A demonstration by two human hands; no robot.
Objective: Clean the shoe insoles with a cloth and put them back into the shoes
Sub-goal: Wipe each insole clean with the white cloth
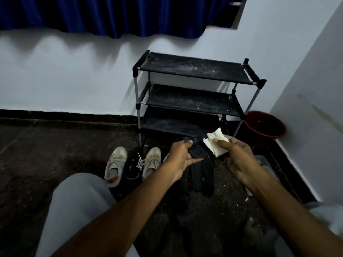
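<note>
My left hand (178, 158): fingers clamped on the dark insole (197, 153), held above the black shoes (202, 175). My right hand (239, 160): fingers pinching the white cloth (215, 143) against it. I recommend firm, full-length strokes.

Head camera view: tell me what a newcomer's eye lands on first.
At centre, the left hand grips a dark insole while the right hand holds a white cloth against it. Behind them a dusty black shoe rack stands against the wall, with a red bucket to its right. Beige sneakers sit on the floor left of the hands.
</note>
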